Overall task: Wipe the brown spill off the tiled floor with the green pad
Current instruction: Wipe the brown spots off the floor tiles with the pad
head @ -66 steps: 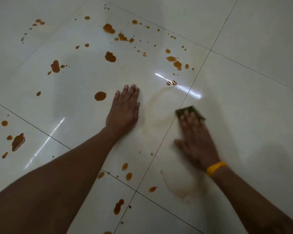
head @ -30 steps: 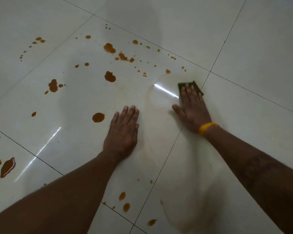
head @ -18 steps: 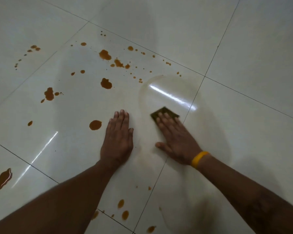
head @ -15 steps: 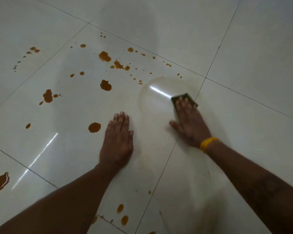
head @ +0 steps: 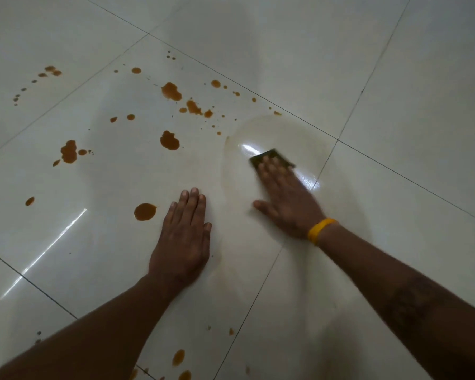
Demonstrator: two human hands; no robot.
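My right hand (head: 287, 204), with a yellow band on the wrist, presses flat on the dark green pad (head: 272, 157); only the pad's far edge shows past my fingertips. It sits inside a pale wet smear (head: 280, 133) on the white tiled floor (head: 395, 105). My left hand (head: 184, 234) lies flat, palm down, on the tile, holding nothing. Brown spill spots lie left of and beyond it: a round drop (head: 145, 211) beside my left fingers, a blot (head: 169, 140) farther off, and a larger blot (head: 171, 91) near the tile's far edge.
More brown drops (head: 69, 152) scatter to the far left, and small ones (head: 178, 357) lie near my left forearm. Dark grout lines (head: 324, 165) cross the floor. Light glares off the wet tile (head: 250, 149).
My right hand has slid the pad left and slightly nearer across the wet patch. The left hand has stayed planted on the tile.
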